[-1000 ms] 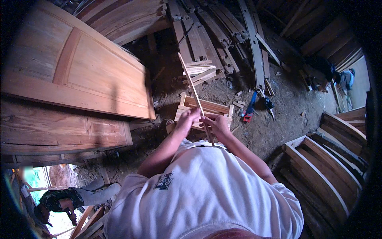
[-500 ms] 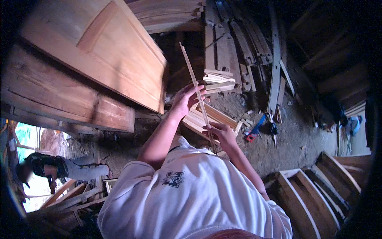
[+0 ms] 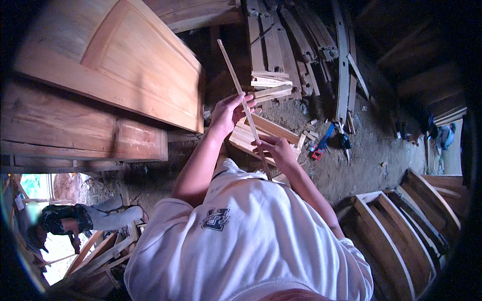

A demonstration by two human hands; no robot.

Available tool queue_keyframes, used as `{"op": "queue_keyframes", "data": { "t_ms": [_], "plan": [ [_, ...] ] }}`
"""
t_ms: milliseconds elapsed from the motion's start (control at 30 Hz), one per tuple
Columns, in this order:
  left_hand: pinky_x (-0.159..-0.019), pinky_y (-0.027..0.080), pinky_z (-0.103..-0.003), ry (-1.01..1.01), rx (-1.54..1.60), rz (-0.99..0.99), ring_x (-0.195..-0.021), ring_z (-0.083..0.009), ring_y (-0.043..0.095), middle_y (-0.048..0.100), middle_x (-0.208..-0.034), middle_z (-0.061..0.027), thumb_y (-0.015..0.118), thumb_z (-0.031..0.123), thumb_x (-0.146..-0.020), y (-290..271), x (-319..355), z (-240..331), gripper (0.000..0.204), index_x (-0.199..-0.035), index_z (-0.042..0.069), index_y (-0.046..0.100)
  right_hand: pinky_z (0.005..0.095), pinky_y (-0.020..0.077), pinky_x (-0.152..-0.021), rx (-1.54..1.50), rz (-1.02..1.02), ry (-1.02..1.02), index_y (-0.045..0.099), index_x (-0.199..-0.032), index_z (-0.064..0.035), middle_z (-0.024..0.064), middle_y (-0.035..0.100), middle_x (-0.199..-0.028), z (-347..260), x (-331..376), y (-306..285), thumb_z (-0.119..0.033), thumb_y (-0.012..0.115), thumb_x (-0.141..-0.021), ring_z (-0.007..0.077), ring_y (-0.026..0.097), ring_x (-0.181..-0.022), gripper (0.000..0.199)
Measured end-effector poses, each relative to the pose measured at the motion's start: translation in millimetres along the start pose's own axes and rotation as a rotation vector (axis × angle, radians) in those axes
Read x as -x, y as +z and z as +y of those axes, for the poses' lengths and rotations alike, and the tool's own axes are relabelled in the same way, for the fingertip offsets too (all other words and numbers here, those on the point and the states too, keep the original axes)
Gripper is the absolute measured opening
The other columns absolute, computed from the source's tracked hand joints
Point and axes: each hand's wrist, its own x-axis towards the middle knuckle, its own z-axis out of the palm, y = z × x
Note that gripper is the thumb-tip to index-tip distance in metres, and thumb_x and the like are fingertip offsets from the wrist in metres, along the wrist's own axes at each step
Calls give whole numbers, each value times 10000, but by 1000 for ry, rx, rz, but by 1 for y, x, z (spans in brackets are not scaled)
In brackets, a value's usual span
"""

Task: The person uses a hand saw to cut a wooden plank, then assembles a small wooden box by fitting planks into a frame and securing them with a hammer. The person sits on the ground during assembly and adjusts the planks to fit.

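Note:
A long, thin wooden strip (image 3: 232,71) slants up and away in front of my chest. My left hand (image 3: 227,116) grips it around its middle, the thumb lying against the wood. Closer to my body, my right hand (image 3: 277,150) pinches the strip's lower part between thumb and fingers. The strip's near end reaches down to my shirt. Below my hands lies a bundle of pale wooden pieces (image 3: 243,139), partly covered by the strip and my hands. More short light strips (image 3: 271,80) lie stacked just beyond my left hand.
A panelled wooden door (image 3: 135,60) rests on a timber stack at the left. Long planks (image 3: 271,40) lie at the far middle. A red-and-blue tool (image 3: 321,145) is on the dirt floor at right. Wooden frames (image 3: 396,236) stand lower right; another person (image 3: 90,218) is at lower left.
The view has shifted slightly, so the door and planks sit a little higher and further left. Both hands keep their hold on the strip, which stays at about the same slant.

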Motion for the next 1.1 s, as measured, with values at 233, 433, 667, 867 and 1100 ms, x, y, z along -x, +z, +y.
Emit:
{"op": "queue_keyframes", "data": {
  "t_ms": [233, 433, 667, 867, 1100],
  "plan": [
    [-910, 624, -468, -21, -125, 53, -1082, -342, 705, 694, -1109, -171, 582, 198, -1038, -8, -8, -3, 256, -1191, -8, 592, 310, 547, -908, 0, -37, 9, 671, -1272, 29, 102, 737, -1138, 2, 0, -2, -305, 672, -1001, 169, 709, -969, 430],
    [-968, 592, -492, 12, -26, 114, -1098, -359, 697, 670, -1137, -161, 567, 189, -1046, -28, -13, -37, 261, -1224, -2, 561, 264, 483, -711, 172, -15, 90, 635, -1321, 33, 14, 679, -947, 26, -11, -20, -351, 692, -991, 74, 575, -798, 509],
    [-1020, 544, -485, -52, -35, 95, -1275, -353, 601, 628, -1278, -180, 482, 178, -1081, -29, 18, -111, 298, -1301, -22, 502, 372, 525, -791, 485, 93, -49, 711, -1194, -20, 112, 739, -918, 53, -46, -31, -309, 728, -933, 184, 663, -834, 389],
    [-1103, 446, -440, -135, -880, 41, -1371, -366, 487, 530, -1411, -260, 583, 311, -1014, -139, 50, -230, 571, -1454, -13, 419, 363, 542, -824, 648, 195, -23, 704, -1189, -36, 160, 745, -1014, 143, -62, -62, -202, 758, -885, 239, 713, -896, 351],
    [-1068, 439, -516, -716, -1725, 52, -1282, -443, 538, 541, -1386, -297, 695, 560, -851, -244, 117, -306, 836, -1388, -43, 477, 408, 550, -829, 852, 443, -59, 722, -1141, -55, 174, 726, -1025, 290, -153, -170, -150, 737, -863, 339, 705, -941, 295]
  ]
}}
